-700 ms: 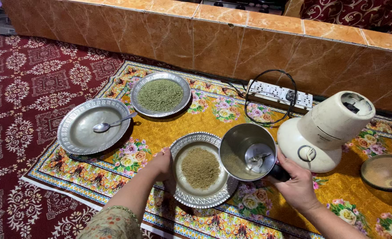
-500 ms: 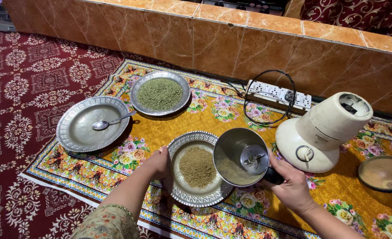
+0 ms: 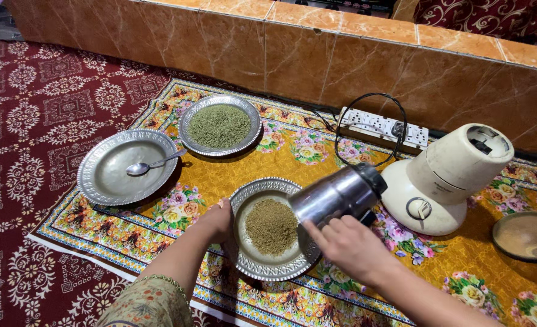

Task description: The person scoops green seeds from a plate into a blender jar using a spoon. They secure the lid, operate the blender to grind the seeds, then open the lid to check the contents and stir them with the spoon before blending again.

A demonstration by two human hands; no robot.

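Steel cylindrical grinder jar [image 3: 339,194], upright a moment ago, is now tipped mouth-down over the embossed round metal plate of brown ground powder [image 3: 273,227]; emptying appears under way. Right hand [image 3: 347,245] is clamped on the jar; left hand [image 3: 217,221] grips the plate rim at 9 o'clock. Cream grinder base [image 3: 447,178] at 3 o'clock; plate of green seeds [image 3: 220,126] at 11 o'clock.

Home floor setup for food prep: patterned red carpet [image 3: 32,121], floral mat [image 3: 293,163], tiled ledge [image 3: 341,54], metal plates of spice, white grinder base [image 3: 444,181], power strip [image 3: 380,127].
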